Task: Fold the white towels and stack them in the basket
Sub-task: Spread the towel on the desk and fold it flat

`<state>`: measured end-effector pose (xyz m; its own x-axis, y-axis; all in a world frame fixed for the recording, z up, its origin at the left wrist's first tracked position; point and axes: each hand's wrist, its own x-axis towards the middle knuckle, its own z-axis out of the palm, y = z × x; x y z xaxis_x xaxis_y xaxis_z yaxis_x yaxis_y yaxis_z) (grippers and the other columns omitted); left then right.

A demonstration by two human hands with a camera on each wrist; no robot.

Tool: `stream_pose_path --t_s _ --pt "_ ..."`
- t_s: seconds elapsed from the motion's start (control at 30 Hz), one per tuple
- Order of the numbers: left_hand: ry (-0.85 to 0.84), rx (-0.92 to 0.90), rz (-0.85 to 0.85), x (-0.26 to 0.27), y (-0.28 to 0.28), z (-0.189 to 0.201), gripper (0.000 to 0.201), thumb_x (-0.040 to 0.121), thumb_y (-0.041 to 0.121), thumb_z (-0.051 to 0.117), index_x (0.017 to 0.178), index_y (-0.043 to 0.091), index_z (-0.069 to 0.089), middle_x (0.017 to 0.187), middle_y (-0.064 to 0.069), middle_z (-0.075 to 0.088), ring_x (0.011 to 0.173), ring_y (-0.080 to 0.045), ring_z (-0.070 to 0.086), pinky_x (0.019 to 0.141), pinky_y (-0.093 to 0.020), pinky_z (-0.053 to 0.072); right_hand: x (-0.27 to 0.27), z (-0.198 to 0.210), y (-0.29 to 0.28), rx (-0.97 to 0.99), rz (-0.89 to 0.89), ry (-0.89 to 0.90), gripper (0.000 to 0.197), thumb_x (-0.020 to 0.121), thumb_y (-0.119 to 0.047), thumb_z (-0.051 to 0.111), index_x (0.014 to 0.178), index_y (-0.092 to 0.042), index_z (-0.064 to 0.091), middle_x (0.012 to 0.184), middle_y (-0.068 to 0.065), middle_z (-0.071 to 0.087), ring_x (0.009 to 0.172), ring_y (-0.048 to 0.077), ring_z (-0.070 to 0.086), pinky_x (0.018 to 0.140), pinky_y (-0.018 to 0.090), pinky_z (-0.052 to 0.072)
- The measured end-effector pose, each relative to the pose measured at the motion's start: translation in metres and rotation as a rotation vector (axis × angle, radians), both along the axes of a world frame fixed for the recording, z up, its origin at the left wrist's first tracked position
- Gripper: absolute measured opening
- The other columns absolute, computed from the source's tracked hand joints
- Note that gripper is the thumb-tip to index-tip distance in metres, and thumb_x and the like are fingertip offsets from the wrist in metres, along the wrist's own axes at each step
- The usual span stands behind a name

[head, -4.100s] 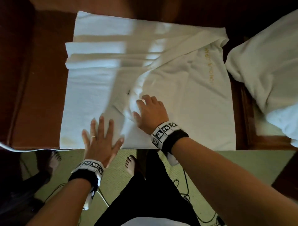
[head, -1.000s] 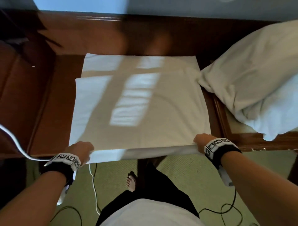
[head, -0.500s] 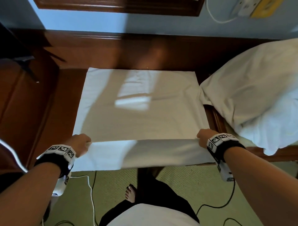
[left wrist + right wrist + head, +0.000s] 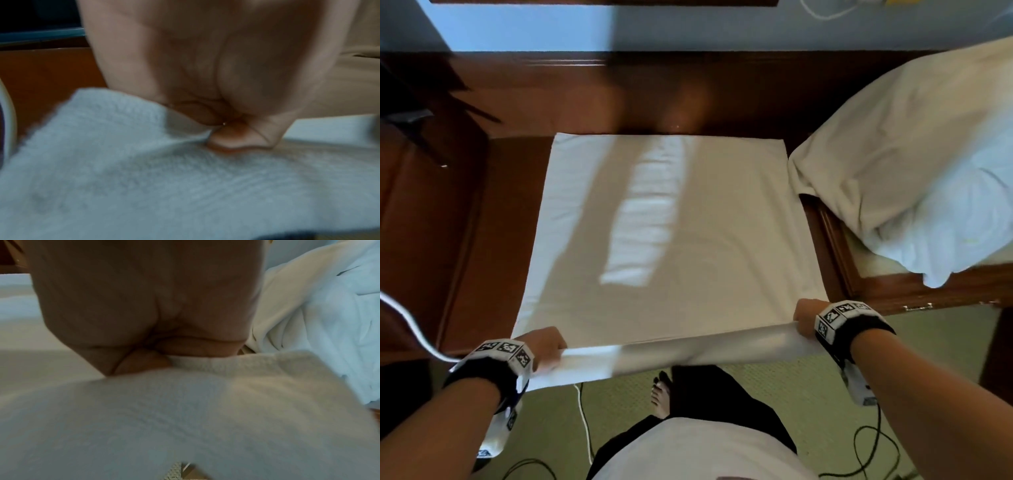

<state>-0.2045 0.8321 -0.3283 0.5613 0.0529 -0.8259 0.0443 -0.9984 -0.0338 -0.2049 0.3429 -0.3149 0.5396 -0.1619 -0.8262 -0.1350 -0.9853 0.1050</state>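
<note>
A dark wooden table (image 4: 493,219) spans the scene, and a white towel (image 4: 671,233) lies spread flat over its middle, the near edge lifted off the table front. To the right, a rumpled heap of white linen (image 4: 914,164) sits just beside the towel. The left hand (image 4: 544,346) pinches the towel's near-left corner between thumb and curled fingers; the right hand (image 4: 808,317) pinches the near-right corner the same way. Cables (image 4: 873,442) trail on the green carpet below.
</note>
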Motion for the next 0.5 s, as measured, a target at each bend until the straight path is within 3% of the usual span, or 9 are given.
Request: stream_pose_path --t_s 0.03,0.13,0.2,0.3,0.5 --pt "0.008 0.004 0.006 -0.003 0.001 0.001 0.035 0.08 -0.003 0.044 0.056 0.021 0.036 0.057 0.003 0.036 0.052 -0.016 0.031 0.048 -0.025 0.018 -0.003 -0.001 -0.001 0.01 -0.007 -0.008 0.022 0.093 -0.015 0.055 0.109 -0.006 0.069 0.101 0.007 0.069 0.111 0.028 0.066 0.069 0.02 0.042" --pt "0.006 -0.026 0.025 -0.004 -0.002 0.007 0.039 0.078 -0.007 0.042 0.053 0.02 0.031 0.052 0.003 0.03 0.048 -0.015 0.026 0.045 -0.025 0.016 -0.003 0.004 0.006 -0.026 0.009 -0.031 0.028 0.097 -0.016 0.053 0.119 -0.004 0.065 0.12 0.011 0.066 0.115 0.028 0.063 0.075 0.023 0.04" --pt "-0.027 -0.064 0.032 0.001 -0.003 0.009 0.042 0.08 -0.01 0.04 0.054 0.021 0.027 0.053 0.003 0.025 0.05 -0.015 0.02 0.045 -0.025 0.014 0.003 0.006 0.008 -0.039 0.005 -0.056 0.027 0.098 -0.014 0.05 0.119 -0.003 0.064 0.123 0.012 0.066 0.113 0.028 0.064 0.077 0.026 0.045" --pt "-0.171 -0.123 0.087 0.017 0.003 0.009 0.042 0.083 -0.008 0.041 0.056 0.02 0.027 0.054 0.002 0.024 0.051 -0.015 0.022 0.049 -0.028 0.016 0.022 0.015 0.0 -0.028 -0.016 -0.119 0.027 0.097 -0.016 0.049 0.118 -0.004 0.062 0.125 0.014 0.064 0.113 0.03 0.062 0.091 0.032 0.051" --pt "-0.376 -0.177 0.117 0.084 0.017 0.022 0.033 0.074 -0.005 0.049 0.055 0.02 0.04 0.052 0.002 0.034 0.053 -0.018 0.031 0.055 -0.029 0.025 0.075 0.034 -0.016 -0.056 -0.023 -0.284 0.031 0.093 -0.009 0.045 0.117 -0.009 0.065 0.117 0.014 0.064 0.103 0.032 0.064 0.081 0.032 0.05"
